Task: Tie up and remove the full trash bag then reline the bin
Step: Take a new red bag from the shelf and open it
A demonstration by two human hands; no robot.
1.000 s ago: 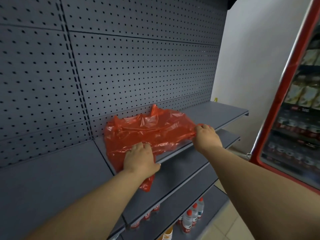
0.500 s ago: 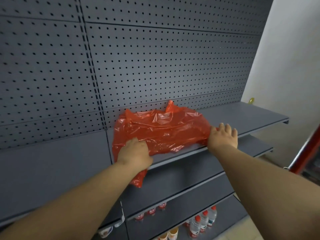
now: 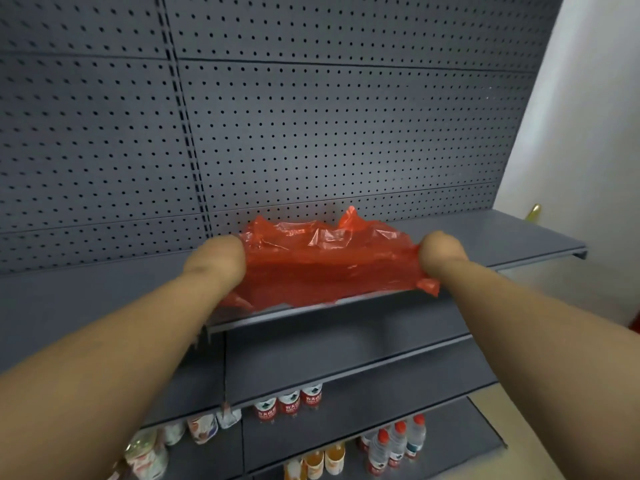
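Note:
A thin red plastic bag (image 3: 329,265) lies spread and crumpled on the top grey shelf (image 3: 502,237), against the perforated back panel. My left hand (image 3: 218,259) grips the bag's left edge and my right hand (image 3: 440,252) grips its right edge. The bag is stretched between them, with its front edge hanging slightly over the shelf lip. My fingers are hidden behind my knuckles and the plastic. No bin or full trash bag is in view.
Below are two bare grey shelves (image 3: 346,344), then lower shelves with red-capped water bottles (image 3: 394,445), red-labelled bottles (image 3: 289,405) and other drinks. A white wall (image 3: 588,133) stands at the right, with a small yellow object (image 3: 533,212) at the shelf's far end.
Both hands have moved further back along the bag and apart, now gripping its left and right edges and pulling it flatter. The view has turned left, so the red fridge is gone.

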